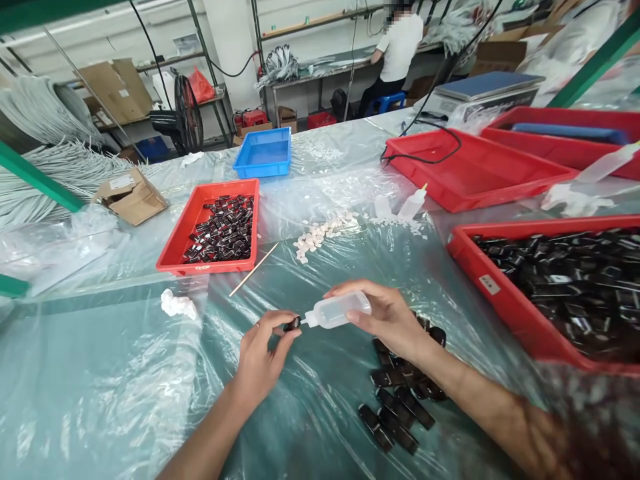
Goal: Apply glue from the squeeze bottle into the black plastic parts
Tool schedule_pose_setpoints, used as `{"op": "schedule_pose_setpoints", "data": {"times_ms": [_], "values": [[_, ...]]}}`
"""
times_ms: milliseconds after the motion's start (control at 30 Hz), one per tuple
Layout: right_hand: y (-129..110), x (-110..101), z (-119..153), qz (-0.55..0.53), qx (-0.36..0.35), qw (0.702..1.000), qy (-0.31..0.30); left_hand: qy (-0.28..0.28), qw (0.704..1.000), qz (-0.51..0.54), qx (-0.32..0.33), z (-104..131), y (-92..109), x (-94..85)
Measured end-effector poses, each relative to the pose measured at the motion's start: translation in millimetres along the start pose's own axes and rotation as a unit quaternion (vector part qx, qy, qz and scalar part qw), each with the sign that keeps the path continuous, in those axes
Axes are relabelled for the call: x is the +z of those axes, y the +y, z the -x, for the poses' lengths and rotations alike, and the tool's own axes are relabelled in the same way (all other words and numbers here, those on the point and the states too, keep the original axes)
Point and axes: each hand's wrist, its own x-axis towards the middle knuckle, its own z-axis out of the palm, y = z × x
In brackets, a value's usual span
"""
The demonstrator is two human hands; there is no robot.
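Observation:
Near the middle of the table, my left hand (264, 350) pinches a small black part (292, 324) between thumb and fingertips. My right hand (383, 313) is wrapped round a translucent squeeze bottle (343, 310), tilted almost flat. The bottle's thin nozzle points left and meets or nearly meets the black part; whether they touch is too small to tell. Below and beside my right hand lies a loose pile of black parts (397, 407), partly hidden by the wrist. Small pale pieces (317, 237) are scattered beyond my hands.
A red tray (170, 252) of black parts and a wooden stick (254, 269) lie ahead-left, near crumpled tissue (179, 305). A larger red tray (493, 288) stands right. Farther back are a blue tray (263, 172), a standing bottle (413, 203), another red tray (480, 167) and a seated person (399, 50).

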Motion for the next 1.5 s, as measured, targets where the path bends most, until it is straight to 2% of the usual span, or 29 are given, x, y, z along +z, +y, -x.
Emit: {"op": "schedule_pose_setpoints", "data": {"times_ms": [133,233,400,533,867,1133,1333,1500], "values": [[-6,6,2,0.049,-0.036,0.998,0.001,0.004,1.000,0.000,0.019,0,-1,1.6],[-11,12,6,0.110,-0.095,0.989,0.008,0.008,0.999,-0.006,0.036,0,-2,2.5],[-15,21,17,0.217,-0.234,0.947,0.032,0.024,0.998,-0.007,0.060,-1,-1,2.3],[-17,24,21,0.245,-0.271,0.930,0.033,0.030,0.998,0.003,0.054,-2,0,2.2],[-19,18,20,0.261,-0.262,0.929,0.010,0.040,0.999,0.028,0.019,-1,4,4.8],[-25,11,15,0.175,-0.166,0.969,0.051,0.052,0.993,0.096,-0.055,9,7,8.6],[-24,19,20,0.114,-0.130,0.985,0.026,0.079,0.994,0.074,-0.015,9,6,10.2],[-28,26,22,0.105,-0.115,0.987,0.033,0.062,0.997,0.046,-0.011,7,4,10.4]]}}
